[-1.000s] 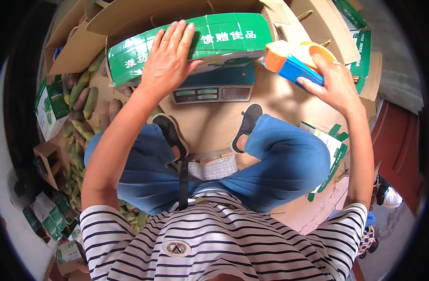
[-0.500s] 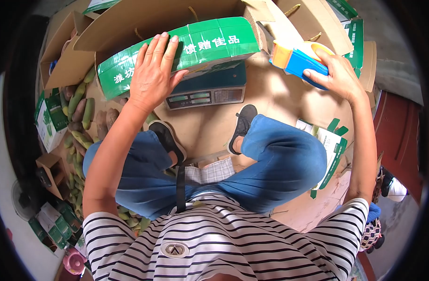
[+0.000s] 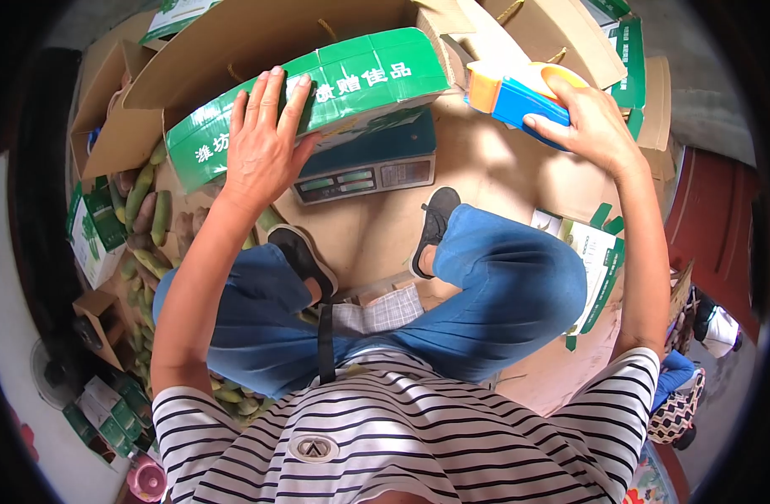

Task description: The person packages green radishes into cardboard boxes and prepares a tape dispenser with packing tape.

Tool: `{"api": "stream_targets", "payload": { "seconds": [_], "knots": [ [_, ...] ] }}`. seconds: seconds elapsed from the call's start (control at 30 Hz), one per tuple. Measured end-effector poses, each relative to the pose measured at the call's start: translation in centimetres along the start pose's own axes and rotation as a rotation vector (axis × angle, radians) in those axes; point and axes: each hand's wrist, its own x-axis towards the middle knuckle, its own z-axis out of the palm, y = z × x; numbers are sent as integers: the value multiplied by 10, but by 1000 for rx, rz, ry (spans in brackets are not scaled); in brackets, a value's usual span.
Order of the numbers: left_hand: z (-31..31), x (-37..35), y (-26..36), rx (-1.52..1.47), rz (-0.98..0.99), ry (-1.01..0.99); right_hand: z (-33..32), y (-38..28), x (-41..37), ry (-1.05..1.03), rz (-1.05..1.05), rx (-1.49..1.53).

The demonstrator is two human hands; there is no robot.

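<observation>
left hand [image 3: 263, 147] lay flat, palm down, fingers spread and straight, pressing on top of the green box [image 3: 368, 76]; it gripped nothing, just rested on the lid. box was a green printed carton lying tilted, directly under the left palm and running out past the thumb side. white chinese print on the lid: "赠佳品" read clearly just past the fingertips on the thumb side, with one more character before it partly under the fingers. on the little-finger side "潍坊" was readable, the rest cut off at the box edge.

right hand [image 3: 591, 126] was closed around the tape dispenser [image 3: 511, 94], fingers wrapped on its blue body, orange end pointing toward the left hand, yellow roll by the thumb. dispenser was held in the air just off the box's far end, not clearly touching it.

below the left wrist the box sat on a weighing scale [image 3: 364, 172]; display panels showed but digits were too small to read. pile of green cucumbers [image 3: 141, 197] lay out past the left hand's little-finger side. white-and-green flat carton [image 3: 595, 260] lay under the right forearm, print unreadable.
</observation>
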Motion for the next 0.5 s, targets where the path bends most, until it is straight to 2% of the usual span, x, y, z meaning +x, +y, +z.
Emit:
{"api": "stream_targets", "payload": {
  "seconds": [0.13, 0.2, 0.3, 0.5],
  "knots": [
    [-26, 19, 31, -2, -20, -4, 3, -2, -2, -10, 18, -32],
    [-28, 39, 58, -68, 75, 58, 6, -3, -2, -4, 20, -38],
    [-4, 73, 94, -91, 173, 149, 9, -6, -6, 79, -13, -41],
    [33, 111, 99, -20, 107, 138, 10, -10, -15, 36, 74, -20]
  ]
}}
